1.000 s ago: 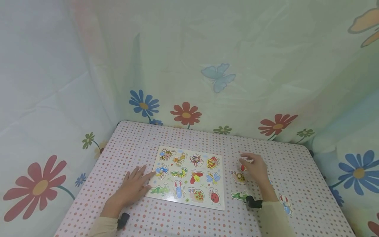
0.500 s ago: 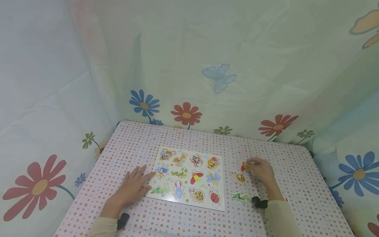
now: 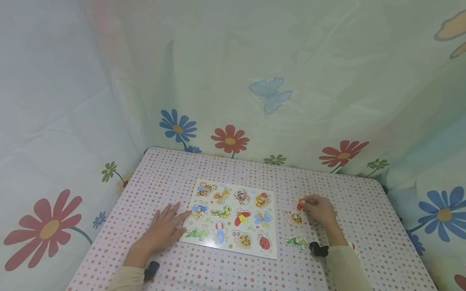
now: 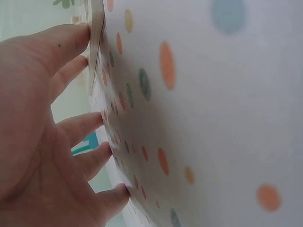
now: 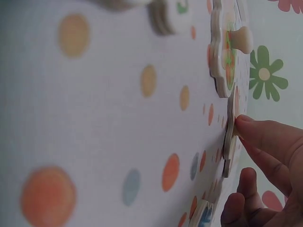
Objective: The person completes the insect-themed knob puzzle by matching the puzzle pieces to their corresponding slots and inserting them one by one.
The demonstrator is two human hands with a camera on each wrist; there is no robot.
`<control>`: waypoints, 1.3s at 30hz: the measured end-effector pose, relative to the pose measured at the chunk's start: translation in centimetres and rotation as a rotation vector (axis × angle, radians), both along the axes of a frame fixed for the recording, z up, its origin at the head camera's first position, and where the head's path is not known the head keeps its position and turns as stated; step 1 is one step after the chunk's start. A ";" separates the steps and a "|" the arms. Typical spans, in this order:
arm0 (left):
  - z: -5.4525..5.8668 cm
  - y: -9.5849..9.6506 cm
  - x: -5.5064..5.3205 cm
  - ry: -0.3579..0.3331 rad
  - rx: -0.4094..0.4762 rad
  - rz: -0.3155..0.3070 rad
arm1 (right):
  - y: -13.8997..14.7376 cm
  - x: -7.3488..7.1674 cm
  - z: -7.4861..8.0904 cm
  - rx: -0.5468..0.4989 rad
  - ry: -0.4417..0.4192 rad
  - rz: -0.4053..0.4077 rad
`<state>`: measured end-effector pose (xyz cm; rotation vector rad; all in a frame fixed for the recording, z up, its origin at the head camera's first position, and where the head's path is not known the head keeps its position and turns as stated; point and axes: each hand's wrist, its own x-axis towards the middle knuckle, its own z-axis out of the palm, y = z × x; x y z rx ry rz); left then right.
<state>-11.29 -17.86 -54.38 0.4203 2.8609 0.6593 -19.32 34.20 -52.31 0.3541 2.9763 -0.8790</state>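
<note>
A puzzle board [image 3: 251, 251] with several colourful insect pictures lies mid-table. My left hand [image 3: 165, 226] rests with spread fingers at its left side; in the left wrist view its thumb and a finger touch the board's edge [image 4: 96, 35], and other fingertips touch the cloth. To the board's right, my right hand [image 3: 322, 210] pinches a red-winged bug puzzle piece [image 3: 300, 205] between thumb and finger. Its knob is largely covered by the fingertips in the right wrist view. The piece lies at the table surface, close beside a snail piece [image 3: 294, 218] with a knob.
A green grasshopper piece [image 3: 296, 242] lies nearer me. A blue piece [image 5: 202, 215] sits under my right hand, mostly hidden in the head view. Another piece [image 3: 351, 245] peeks out behind the right sleeve. Dotted cloth [image 3: 218, 270] covers the table; a flowered curtain [image 3: 204, 81] hangs behind.
My right hand has drawn back to the right and lowered, its thumb and finger now on the red-winged bug piece. The left hand has stayed put.
</note>
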 end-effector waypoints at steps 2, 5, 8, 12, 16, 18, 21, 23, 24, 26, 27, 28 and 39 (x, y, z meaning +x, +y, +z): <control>0.0 0.0 0.0 -0.001 0.000 0.001 | 0.0 0.0 0.1 0.008 -0.001 0.002; 0.1 0.0 0.0 -0.002 0.000 0.002 | 0.1 0.0 0.4 0.007 0.000 0.010; 0.1 0.0 0.0 0.002 -0.001 0.000 | -0.2 0.1 0.9 -0.018 0.006 0.026; 0.2 0.0 0.0 0.008 0.001 -0.005 | -1.4 0.4 1.6 -0.068 0.021 0.074; 0.2 0.1 -0.1 0.008 0.002 -0.011 | -3.5 1.0 2.3 -0.110 0.049 0.148; 0.2 0.1 -0.2 0.009 0.004 -0.013 | -4.7 1.3 2.5 -0.132 0.078 0.197; 0.2 0.0 -0.2 0.006 0.004 -0.012 | -6.3 1.6 2.5 -0.155 0.114 0.258; 0.1 0.1 -0.3 0.004 0.003 -0.012 | -7.3 1.7 2.3 -0.126 0.149 0.281; 0.1 0.1 -0.3 0.002 0.002 -0.012 | -7.8 1.8 2.2 -0.115 0.160 0.289; 0.0 0.1 -0.3 -0.002 -0.004 -0.009 | -8.8 2.0 2.0 -0.104 0.177 0.305; 0.0 0.1 -0.3 -0.004 -0.005 -0.008 | -9.3 2.1 2.0 -0.110 0.184 0.314; 0.1 0.1 -0.2 -0.004 -0.007 -0.008 | -9.8 2.3 1.9 -0.119 0.187 0.325; 0.0 0.1 -0.1 -0.009 -0.011 -0.001 | -14.7 3.1 1.3 -0.179 0.228 0.428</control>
